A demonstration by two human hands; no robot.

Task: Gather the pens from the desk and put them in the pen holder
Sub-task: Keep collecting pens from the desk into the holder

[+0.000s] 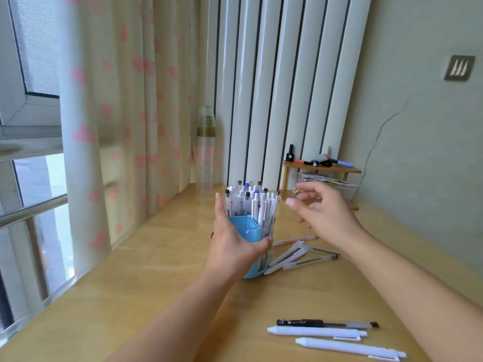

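A blue and clear pen holder (251, 226) stands on the wooden desk (156, 270), packed with several white pens (254, 202). My left hand (232, 244) wraps around the holder's front and left side. My right hand (324, 212) hovers just right of the pen tops, fingers spread and holding nothing. Several white and clear pens (298, 254) lie in a pile right of the holder, a pinkish one (295, 240) behind them. Near the front edge lie a black pen (326, 323) and two white pens (316, 332) (350, 348).
A small wooden shelf (321, 167) with small items stands at the back right against the wall. A clear bottle (206, 150) stands behind the holder by the white radiator. A heart-print curtain (115, 126) and window rail run along the desk's left edge.
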